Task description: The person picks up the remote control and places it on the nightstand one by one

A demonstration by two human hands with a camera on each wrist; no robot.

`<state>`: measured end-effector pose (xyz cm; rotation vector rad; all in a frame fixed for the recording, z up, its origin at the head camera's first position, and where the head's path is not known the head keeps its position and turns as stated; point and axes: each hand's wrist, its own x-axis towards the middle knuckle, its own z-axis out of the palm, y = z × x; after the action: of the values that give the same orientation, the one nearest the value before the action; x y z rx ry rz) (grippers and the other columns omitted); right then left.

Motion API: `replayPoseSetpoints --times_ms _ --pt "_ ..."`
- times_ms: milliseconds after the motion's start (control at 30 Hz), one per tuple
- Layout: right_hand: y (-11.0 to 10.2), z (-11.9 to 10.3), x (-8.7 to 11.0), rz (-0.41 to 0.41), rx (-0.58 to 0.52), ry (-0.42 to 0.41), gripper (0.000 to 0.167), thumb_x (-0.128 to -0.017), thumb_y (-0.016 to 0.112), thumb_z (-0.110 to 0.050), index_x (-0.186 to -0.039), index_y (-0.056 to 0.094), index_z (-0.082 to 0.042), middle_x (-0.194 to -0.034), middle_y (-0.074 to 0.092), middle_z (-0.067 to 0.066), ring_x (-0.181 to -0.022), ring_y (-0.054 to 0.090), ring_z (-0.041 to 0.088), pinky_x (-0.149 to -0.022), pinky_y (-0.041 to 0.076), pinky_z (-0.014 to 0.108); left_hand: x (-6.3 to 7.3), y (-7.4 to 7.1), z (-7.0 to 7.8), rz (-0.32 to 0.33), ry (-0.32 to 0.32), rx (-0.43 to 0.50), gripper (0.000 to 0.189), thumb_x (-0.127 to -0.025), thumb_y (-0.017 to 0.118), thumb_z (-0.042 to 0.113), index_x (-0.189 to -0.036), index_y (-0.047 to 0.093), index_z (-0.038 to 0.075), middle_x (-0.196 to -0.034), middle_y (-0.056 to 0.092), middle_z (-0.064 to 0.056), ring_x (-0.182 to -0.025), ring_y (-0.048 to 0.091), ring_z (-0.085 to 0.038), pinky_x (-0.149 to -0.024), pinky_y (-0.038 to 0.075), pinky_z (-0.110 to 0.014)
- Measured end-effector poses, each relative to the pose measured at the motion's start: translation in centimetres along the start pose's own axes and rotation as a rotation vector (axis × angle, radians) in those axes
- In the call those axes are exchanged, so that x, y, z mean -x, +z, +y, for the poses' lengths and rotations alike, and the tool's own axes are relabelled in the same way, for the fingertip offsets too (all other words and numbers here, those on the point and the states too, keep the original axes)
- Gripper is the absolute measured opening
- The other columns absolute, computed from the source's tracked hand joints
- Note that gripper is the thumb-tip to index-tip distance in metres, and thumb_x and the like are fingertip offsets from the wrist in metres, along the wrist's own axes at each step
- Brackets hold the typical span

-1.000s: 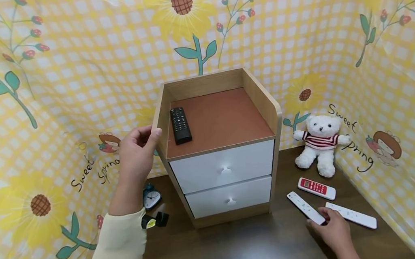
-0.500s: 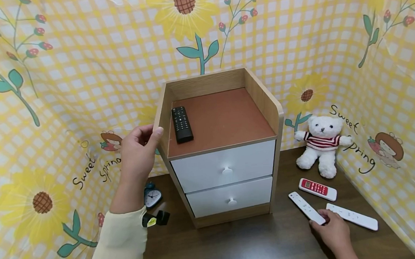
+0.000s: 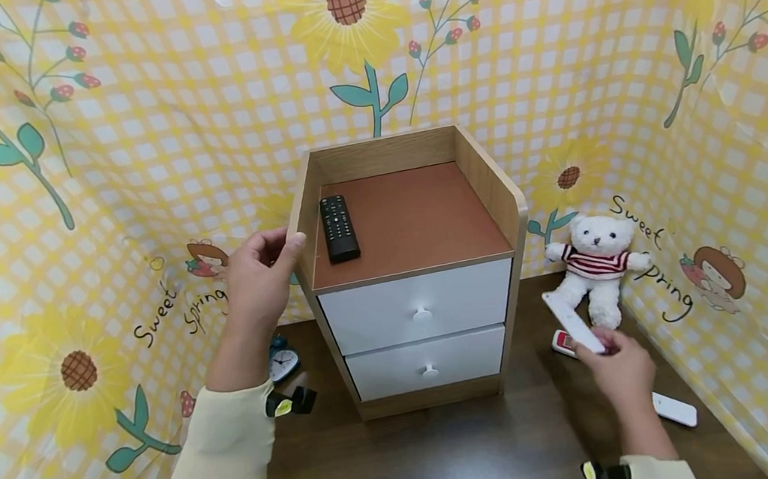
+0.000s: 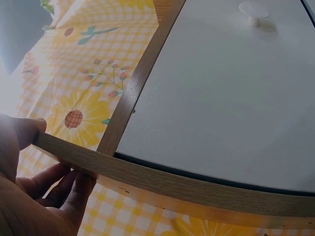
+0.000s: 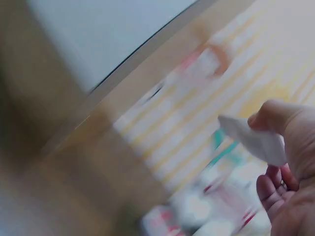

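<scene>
My left hand point(image 3: 258, 276) grips the left side panel of a small wooden cabinet point(image 3: 498, 185), thumb on one face and fingers on the other, as the left wrist view also shows. A black remote control point(image 3: 339, 228) lies on the cabinet's brown top, by that panel. My right hand point(image 3: 621, 371) holds a white remote control point(image 3: 572, 322) by its near end, raised over the table in front of the teddy bear. The right wrist view is blurred, with the white remote point(image 5: 253, 140) pinched between thumb and fingers.
A white teddy bear point(image 3: 598, 253) in a striped shirt sits at the right. Partly hidden there are a red-and-white remote point(image 3: 564, 343) and another white remote point(image 3: 675, 409). A small clock point(image 3: 282, 363) stands left of the cabinet, whose two white drawers point(image 3: 416, 308) are closed.
My right hand has lifted the white remote off the table and moved it up and away from me, toward the bear. My left hand stays on the cabinet's side panel.
</scene>
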<state>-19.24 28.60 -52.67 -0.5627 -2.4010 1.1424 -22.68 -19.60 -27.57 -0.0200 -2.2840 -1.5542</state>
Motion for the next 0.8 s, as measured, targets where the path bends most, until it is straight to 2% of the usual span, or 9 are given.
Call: replayPoseSetpoints --times_ms 100,167,233,333,467,567,700,800 --pt "-2.4 -4.6 -1.9 0.028 -0.054 0.027 0.05 -0.087 0.091 -0.032 -0.129 0.079 -0.008 -0.102 0.077 0.008 -0.079 0.06 0.003 -0.066 0.045 0.016 0.0 0.0 0.0 -0.001 -0.003 0.008 0.05 -0.106 0.071 0.044 -0.138 0.07 0.006 -0.124 0.067 -0.009 -0.108 0.06 -0.013 -0.088 0.052 -0.021" --pt "-4.1 -7.8 -3.0 0.046 -0.111 0.051 0.051 -0.088 0.091 -0.033 -0.132 0.078 -0.01 -0.098 0.074 -0.005 -0.077 0.057 -0.003 -0.064 0.046 0.012 0.0 -0.1 0.1 -0.002 -0.004 0.011 0.05 -0.106 0.071 0.044 -0.138 0.07 0.006 -0.124 0.067 -0.009 -0.108 0.06 -0.013 -0.088 0.052 -0.022" --pt "-5.7 -10.9 -4.0 0.052 -0.157 0.07 0.054 -0.089 0.091 -0.034 -0.135 0.077 -0.011 -0.094 0.068 -0.015 -0.079 0.057 -0.004 -0.065 0.047 0.01 0.0 -0.1 0.0 -0.006 -0.005 0.011 0.05 -0.106 0.071 0.044 -0.139 0.07 0.006 -0.124 0.067 -0.008 -0.108 0.06 -0.013 -0.089 0.051 -0.022" --pt "-7.9 -15.1 -5.2 0.047 -0.22 0.088 0.059 -0.09 0.09 -0.038 -0.141 0.074 -0.013 -0.094 0.062 -0.021 -0.086 0.058 -0.001 -0.068 0.049 0.01 -0.1 -0.2 0.0 -0.011 -0.006 0.007 0.051 -0.107 0.07 0.045 -0.139 0.07 0.006 -0.123 0.067 -0.008 -0.108 0.06 -0.013 -0.089 0.051 -0.023" --pt "-10.0 -19.4 -6.1 0.064 -0.27 0.074 0.057 -0.089 0.09 -0.042 -0.138 0.075 -0.015 -0.094 0.062 -0.022 -0.088 0.059 -0.001 -0.068 0.049 0.011 0.0 -0.2 0.0 -0.022 -0.006 0.003 0.052 -0.107 0.069 0.047 -0.138 0.07 0.006 -0.122 0.066 -0.009 -0.107 0.059 -0.015 -0.089 0.051 -0.024" --pt "-10.8 -22.1 -6.1 0.086 -0.297 0.037 0.054 -0.087 0.09 -0.042 -0.132 0.076 -0.015 -0.09 0.063 -0.023 -0.085 0.06 -0.002 -0.069 0.049 0.01 0.0 -0.1 -0.1 -0.025 -0.006 -0.01 0.052 -0.107 0.069 0.047 -0.138 0.069 0.006 -0.123 0.066 -0.009 -0.107 0.059 -0.016 -0.089 0.051 -0.025" --pt "-10.6 -25.9 -5.2 0.09 -0.314 -0.039 0.054 -0.087 0.091 -0.04 -0.133 0.078 -0.014 -0.093 0.065 -0.02 -0.086 0.063 -0.002 -0.073 0.052 0.011 0.0 0.0 -0.3 -0.017 -0.002 -0.013 0.052 -0.107 0.069 0.048 -0.138 0.07 0.006 -0.123 0.067 -0.008 -0.108 0.06 -0.016 -0.089 0.051 -0.026" --pt "-9.7 -28.7 -3.9 0.097 -0.309 -0.118 0.054 -0.086 0.091 -0.039 -0.133 0.079 -0.014 -0.102 0.072 -0.009 -0.087 0.066 0.001 -0.074 0.053 0.012 -0.1 0.0 -0.4 -0.011 0.006 -0.011 0.053 -0.107 0.069 0.048 -0.138 0.07 0.006 -0.123 0.067 -0.008 -0.108 0.06 -0.016 -0.09 0.051 -0.026"
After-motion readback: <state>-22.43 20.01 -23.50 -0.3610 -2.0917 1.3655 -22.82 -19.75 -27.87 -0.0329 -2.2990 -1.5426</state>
